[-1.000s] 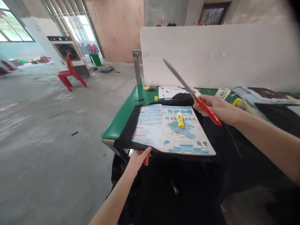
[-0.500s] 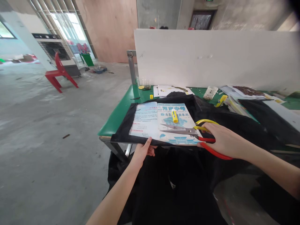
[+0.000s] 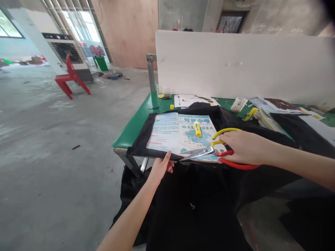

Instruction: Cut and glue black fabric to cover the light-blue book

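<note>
My right hand (image 3: 243,148) grips a pair of scissors (image 3: 209,152) with one red and one yellow handle; the blades point left along the near edge of an open blue-and-white booklet (image 3: 180,134). The booklet lies on black cloth (image 3: 199,202) that is spread over the green table (image 3: 133,125) and hangs down in front. A yellow glue stick (image 3: 198,129) rests on the booklet. My left hand (image 3: 161,166) pinches the black cloth at the booklet's near left edge, thumb on top.
A white partition board (image 3: 235,62) stands along the back of the table. Papers (image 3: 193,100), a small jar (image 3: 167,93), a yellow cap (image 3: 172,107) and a plastic bag (image 3: 237,104) lie behind the booklet. A red chair (image 3: 70,76) stands on the concrete floor far left.
My right hand brought the scissors down from a raised, upward-pointing position to the booklet's near edge, and the blades now angle toward my left hand. My left hand has stayed on the cloth edge.
</note>
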